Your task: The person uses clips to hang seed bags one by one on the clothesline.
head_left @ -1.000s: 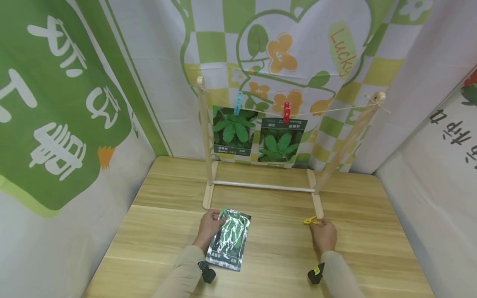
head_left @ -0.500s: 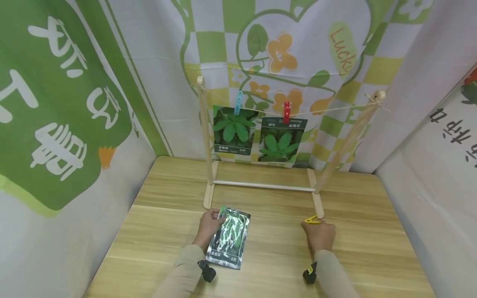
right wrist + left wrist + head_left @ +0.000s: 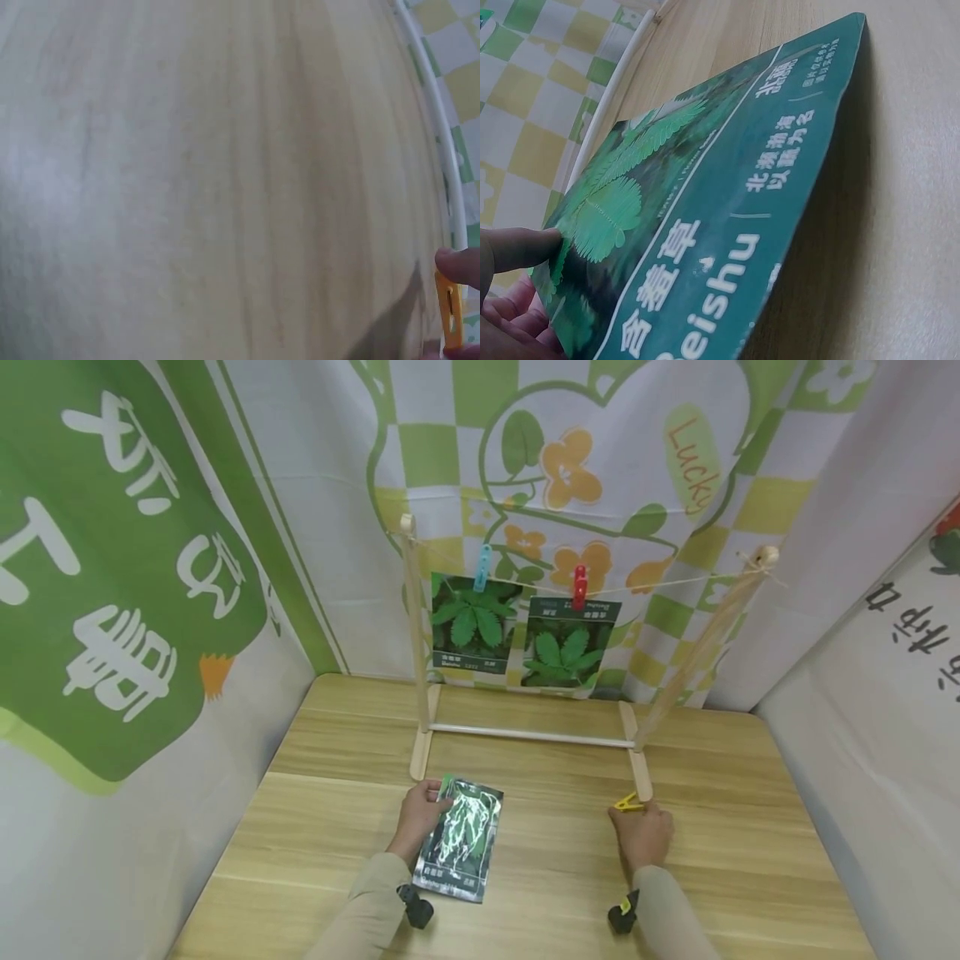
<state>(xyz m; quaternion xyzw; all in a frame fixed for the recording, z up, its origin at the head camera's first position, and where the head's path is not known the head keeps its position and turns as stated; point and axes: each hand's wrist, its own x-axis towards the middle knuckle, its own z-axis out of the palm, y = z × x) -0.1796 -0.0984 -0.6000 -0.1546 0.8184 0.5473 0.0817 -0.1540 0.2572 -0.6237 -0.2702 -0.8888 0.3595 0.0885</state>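
Observation:
My left hand (image 3: 422, 817) grips a green seed packet (image 3: 461, 839) by its upper left edge, thumb on top and fingers underneath. In the left wrist view the packet (image 3: 697, 195) slants above the wooden table, its printed leaves and white lettering facing up. By the right foot of a wooden stand, my right hand (image 3: 645, 833) pinches a yellow clothespin (image 3: 628, 803). The right wrist view catches the clothespin (image 3: 450, 309) between thumb and a finger at its edge. Two similar packets (image 3: 477, 623) (image 3: 570, 643) hang from the stand's string, under a blue clothespin (image 3: 482, 568) and a red clothespin (image 3: 580, 587).
The wooden stand (image 3: 417, 635) has two posts, flat feet and a white crossbar (image 3: 532, 736) low between them. A thin string (image 3: 667, 583) runs between the post tops. Patterned cloth (image 3: 420, 452) hangs behind the wooden table (image 3: 555, 860).
My right hand has turned and shifted slightly left, its thumb now showing at the yellow clothespin's left end. The left hand and its packet have barely moved.

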